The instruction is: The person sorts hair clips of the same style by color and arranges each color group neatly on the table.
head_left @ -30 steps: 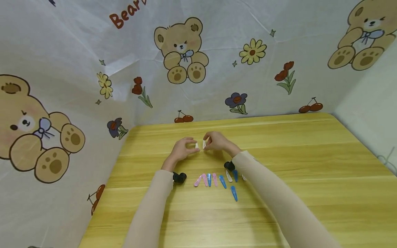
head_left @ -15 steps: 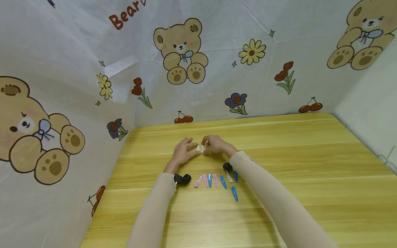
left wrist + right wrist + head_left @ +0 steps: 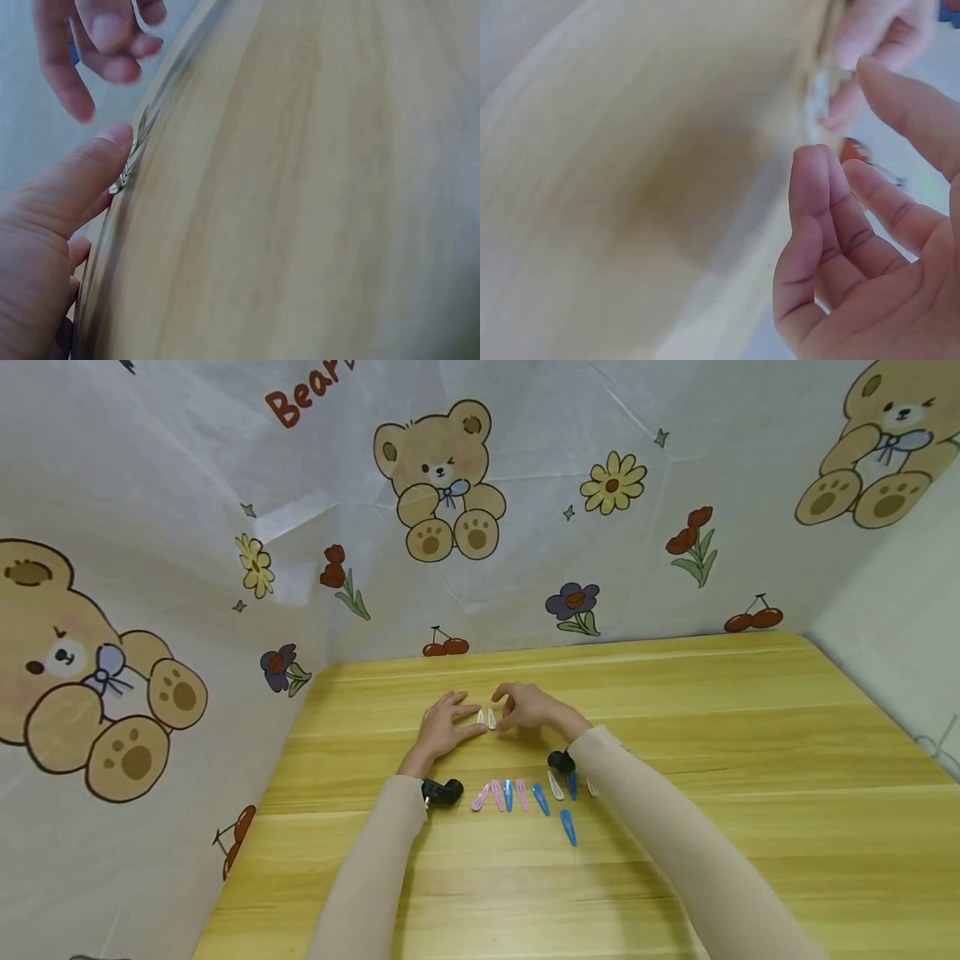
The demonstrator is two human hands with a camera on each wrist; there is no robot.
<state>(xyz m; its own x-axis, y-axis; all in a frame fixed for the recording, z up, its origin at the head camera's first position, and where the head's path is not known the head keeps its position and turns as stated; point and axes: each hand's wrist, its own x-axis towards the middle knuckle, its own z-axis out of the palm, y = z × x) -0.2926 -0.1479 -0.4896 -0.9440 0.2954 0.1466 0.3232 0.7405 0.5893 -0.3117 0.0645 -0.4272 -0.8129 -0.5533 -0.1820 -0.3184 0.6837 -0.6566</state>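
Two white snap hair clips lie side by side on the wooden table, far from the body. At the left hair clip (image 3: 480,717), my left hand (image 3: 441,727) pinches the ends between thumb and index finger. The right hair clip (image 3: 491,718) sits just beside it. My right hand (image 3: 527,706) hovers right of that clip, thumb and fingers apart and holding nothing. In the left wrist view, the clips (image 3: 141,127) appear edge-on by the left thumb (image 3: 90,165). The right wrist view shows the spread right hand (image 3: 877,247), with the clips blurred.
Nearer the body lies a loose row of hair clips: pink (image 3: 480,797), blue (image 3: 540,799) and white (image 3: 555,786). One blue clip (image 3: 568,827) sits lower than the others. The right sleeve (image 3: 660,827) partly covers the row's right end. A bear-print cloth (image 3: 510,602) stands behind the table (image 3: 750,735).
Both hands have brought their white clips down and together on the table. The right hand has let go of its clip and moved slightly right, fingers apart.
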